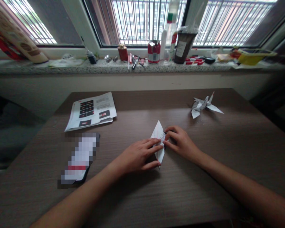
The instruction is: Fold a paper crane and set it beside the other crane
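Observation:
A white sheet folded into a narrow diamond, a folded paper (158, 129), lies on the table with its points towards and away from me. My left hand (142, 155) rests across its left side, fingers stretched out and apart, pressing on it. At the paper's right edge my right hand (179, 142) is closed, thumb and index finger pinching the side. The fingers hide part of the paper's middle. Farther back on the right stands a finished-looking paper crane (205, 105) with spread wings, touched by neither hand.
Printed sheets (92, 110) lie at the back left of the brown table (123, 202), with a phone (80, 158), blurred out, nearer me. Along the windowsill (104, 68) stand a red can (154, 52), a dark lidded cup (184, 46), a yellow container (250, 57) and several small items.

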